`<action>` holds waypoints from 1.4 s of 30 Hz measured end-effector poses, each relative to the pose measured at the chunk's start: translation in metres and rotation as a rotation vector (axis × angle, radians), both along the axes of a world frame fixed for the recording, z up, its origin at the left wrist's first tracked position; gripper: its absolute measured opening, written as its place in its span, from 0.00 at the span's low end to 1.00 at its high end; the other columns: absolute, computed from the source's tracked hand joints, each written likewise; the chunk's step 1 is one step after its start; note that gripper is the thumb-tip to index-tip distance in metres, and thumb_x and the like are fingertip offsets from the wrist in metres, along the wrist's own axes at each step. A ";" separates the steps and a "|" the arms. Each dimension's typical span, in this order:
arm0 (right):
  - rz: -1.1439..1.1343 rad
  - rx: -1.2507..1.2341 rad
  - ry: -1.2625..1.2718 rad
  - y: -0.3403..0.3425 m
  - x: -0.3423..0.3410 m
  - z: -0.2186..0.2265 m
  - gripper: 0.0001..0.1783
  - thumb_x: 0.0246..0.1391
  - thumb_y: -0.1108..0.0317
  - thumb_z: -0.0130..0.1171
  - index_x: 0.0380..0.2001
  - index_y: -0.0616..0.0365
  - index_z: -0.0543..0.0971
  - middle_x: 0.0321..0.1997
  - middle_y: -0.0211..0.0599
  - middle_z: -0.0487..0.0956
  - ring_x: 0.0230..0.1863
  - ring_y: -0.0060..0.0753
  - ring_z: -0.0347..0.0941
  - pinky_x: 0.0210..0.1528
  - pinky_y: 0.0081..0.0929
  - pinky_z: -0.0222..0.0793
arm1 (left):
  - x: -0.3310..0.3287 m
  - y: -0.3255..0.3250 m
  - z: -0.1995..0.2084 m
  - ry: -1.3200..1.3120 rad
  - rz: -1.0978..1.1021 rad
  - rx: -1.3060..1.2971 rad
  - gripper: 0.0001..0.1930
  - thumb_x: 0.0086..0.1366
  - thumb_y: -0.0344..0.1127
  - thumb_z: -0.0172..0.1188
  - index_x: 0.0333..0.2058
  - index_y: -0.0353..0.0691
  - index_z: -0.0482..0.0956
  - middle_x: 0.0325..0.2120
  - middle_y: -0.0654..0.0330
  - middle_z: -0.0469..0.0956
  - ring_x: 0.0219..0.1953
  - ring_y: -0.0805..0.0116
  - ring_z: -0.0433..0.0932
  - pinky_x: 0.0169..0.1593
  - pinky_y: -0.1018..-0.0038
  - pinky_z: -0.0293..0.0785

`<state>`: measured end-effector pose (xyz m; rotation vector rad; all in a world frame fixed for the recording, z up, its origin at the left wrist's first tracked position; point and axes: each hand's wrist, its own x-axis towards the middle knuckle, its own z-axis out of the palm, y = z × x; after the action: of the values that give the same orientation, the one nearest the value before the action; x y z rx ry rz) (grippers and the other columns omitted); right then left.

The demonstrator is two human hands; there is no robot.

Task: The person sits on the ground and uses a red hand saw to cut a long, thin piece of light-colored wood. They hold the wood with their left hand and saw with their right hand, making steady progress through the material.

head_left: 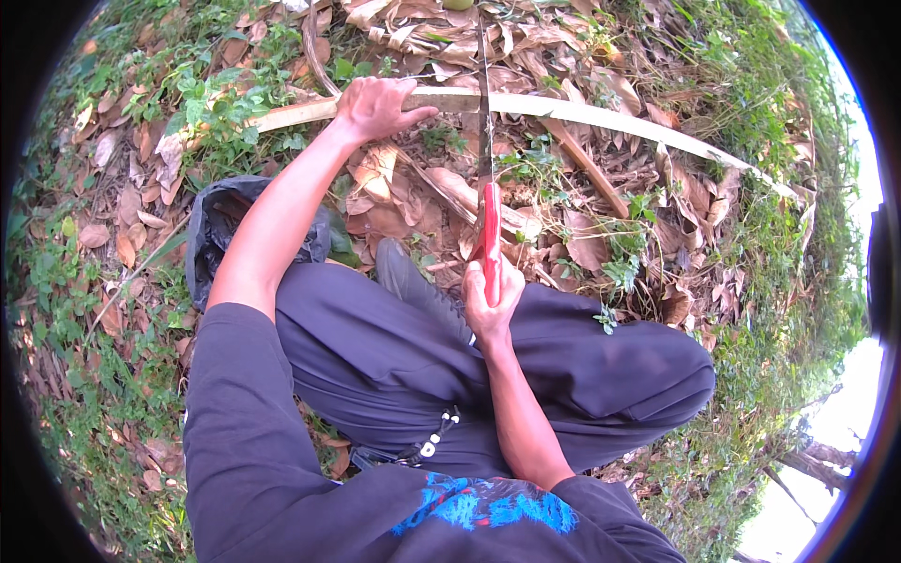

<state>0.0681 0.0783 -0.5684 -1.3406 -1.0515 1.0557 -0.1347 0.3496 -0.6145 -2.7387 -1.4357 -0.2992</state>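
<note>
A long pale strip, of wood or bamboo, lies crosswise over the leaf litter in front of my folded legs. My left hand grips it left of the middle, fingers curled over it and thumb pointing right. In my right hand is the red handle of a hand saw. Its dark, narrow blade runs straight away from me and crosses the strip just right of my left hand. Whether the teeth are sunk into the strip is too small to tell.
A black plastic bag rests beside my left knee. My dark shoe shows between my legs. Sticks, including a brown one, lie among dry leaves and green weeds. A round green thing sits at the far edge.
</note>
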 end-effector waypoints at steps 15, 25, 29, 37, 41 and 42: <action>-0.046 -0.027 0.080 0.029 0.002 -0.005 0.07 0.58 0.73 0.56 0.27 0.63 0.74 0.16 0.23 0.67 0.17 0.15 0.59 0.20 0.22 0.57 | -0.003 -0.001 -0.001 -0.053 -0.023 0.053 0.35 0.65 0.72 0.52 0.38 0.40 0.82 0.21 0.54 0.83 0.22 0.58 0.84 0.25 0.62 0.80; -0.069 0.089 -0.191 0.131 0.002 -0.013 0.12 0.55 0.74 0.57 0.20 0.63 0.70 0.14 0.32 0.66 0.16 0.22 0.61 0.21 0.29 0.58 | 0.004 -0.001 0.012 0.004 0.005 0.016 0.34 0.65 0.71 0.54 0.37 0.40 0.81 0.28 0.53 0.85 0.25 0.59 0.85 0.27 0.63 0.82; -0.078 0.109 -0.213 0.137 0.000 -0.019 0.11 0.56 0.74 0.57 0.20 0.63 0.70 0.14 0.34 0.68 0.16 0.23 0.62 0.21 0.30 0.59 | 0.001 -0.001 -0.003 -0.039 -0.025 0.026 0.34 0.64 0.71 0.55 0.36 0.40 0.81 0.27 0.53 0.84 0.26 0.56 0.85 0.29 0.62 0.82; 0.016 -0.005 -0.093 0.018 0.002 -0.014 0.05 0.60 0.75 0.54 0.29 0.62 0.74 0.17 0.21 0.68 0.18 0.13 0.61 0.21 0.19 0.57 | -0.002 -0.002 0.001 -0.060 -0.003 0.013 0.35 0.64 0.73 0.53 0.35 0.40 0.82 0.23 0.52 0.83 0.24 0.53 0.84 0.29 0.60 0.81; 0.015 0.047 -0.095 0.024 -0.002 -0.010 0.05 0.55 0.76 0.57 0.27 0.65 0.73 0.13 0.29 0.67 0.12 0.20 0.62 0.17 0.27 0.62 | -0.003 0.006 -0.002 0.012 0.010 -0.021 0.36 0.64 0.74 0.51 0.35 0.41 0.82 0.19 0.55 0.82 0.19 0.61 0.82 0.22 0.65 0.78; -0.003 0.085 -0.094 0.029 -0.007 -0.008 0.05 0.55 0.76 0.57 0.27 0.65 0.72 0.13 0.29 0.68 0.12 0.21 0.64 0.18 0.27 0.64 | -0.004 0.008 -0.004 0.037 0.009 -0.018 0.36 0.64 0.75 0.50 0.35 0.42 0.82 0.18 0.56 0.81 0.17 0.65 0.81 0.19 0.67 0.76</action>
<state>0.0611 0.1070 -0.5763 -1.3333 -1.1510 0.9428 -0.1383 0.3573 -0.6188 -2.7356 -1.4490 -0.2356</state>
